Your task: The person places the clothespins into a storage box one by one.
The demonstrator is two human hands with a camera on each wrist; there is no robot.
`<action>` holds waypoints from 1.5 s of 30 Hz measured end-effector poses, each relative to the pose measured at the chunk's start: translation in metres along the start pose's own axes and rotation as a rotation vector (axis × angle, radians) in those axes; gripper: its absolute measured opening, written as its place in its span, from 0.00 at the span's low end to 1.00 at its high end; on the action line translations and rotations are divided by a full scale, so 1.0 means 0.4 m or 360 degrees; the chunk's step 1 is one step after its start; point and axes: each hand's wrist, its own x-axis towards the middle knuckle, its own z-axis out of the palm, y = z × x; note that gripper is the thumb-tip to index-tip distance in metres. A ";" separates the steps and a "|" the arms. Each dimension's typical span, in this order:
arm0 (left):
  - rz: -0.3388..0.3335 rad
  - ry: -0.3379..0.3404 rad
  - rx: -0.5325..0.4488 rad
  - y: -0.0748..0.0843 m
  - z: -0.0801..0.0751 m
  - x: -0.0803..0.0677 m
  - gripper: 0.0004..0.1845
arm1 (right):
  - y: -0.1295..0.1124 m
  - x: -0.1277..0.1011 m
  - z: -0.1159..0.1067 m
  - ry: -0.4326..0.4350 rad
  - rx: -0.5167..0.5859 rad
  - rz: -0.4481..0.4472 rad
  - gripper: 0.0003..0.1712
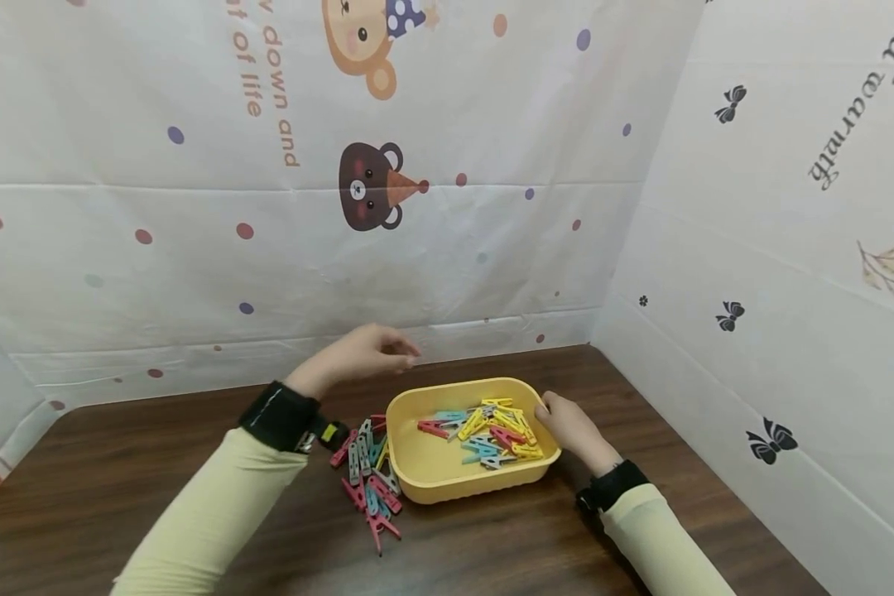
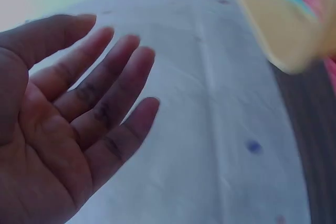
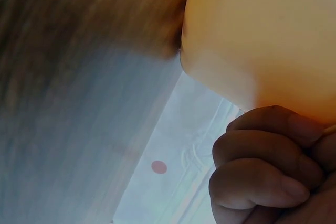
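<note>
Before you lies the dark wooden surface (image 1: 156, 463), hemmed in by printed cloth walls (image 1: 194, 207) at the back and on the right. On it, near the right back corner, sits the yellow tub (image 1: 432, 463), with a heap of coloured clothes pegs (image 1: 492, 434) inside, gathered toward its right end. A second, looser pile of pegs (image 1: 368, 476) lies on the surface just beside the tub's left wall, some touching it.

Your right hand (image 1: 569, 426) grips the tub's right rim, fingers curled against the wall as the right wrist view shows. Your left hand (image 1: 365, 352) hangs in the air above the tub's left back corner, holding nothing; the left wrist view shows its fingers (image 2: 110, 82) spread and nearly straight, though from the head view they look slightly bunched, so the fingertips may be closer together than that blurred frame suggests.

What could go wrong, as I judge it: with only one rim held, a pull or lift from your right hand could tip the tub and slide the pegs out. Your left sleeve (image 1: 216, 513) passes close over the loose pile, and a low sweep could scatter those pegs across the surface or off its edge.
</note>
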 end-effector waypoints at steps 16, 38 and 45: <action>-0.0540 -0.0046 0.0084 -0.199 0.121 -0.174 0.24 | 0.010 0.000 0.000 0.0002 -0.0004 0.0000 0.14; -0.0426 0.0202 0.0240 -0.192 0.073 -0.159 0.12 | 0.004 0.005 0.002 0.0009 -0.0015 -0.0014 0.13; -0.0264 0.0305 0.0169 -0.095 -0.035 -0.078 0.21 | 0.003 0.003 0.000 0.0001 -0.0005 -0.0002 0.13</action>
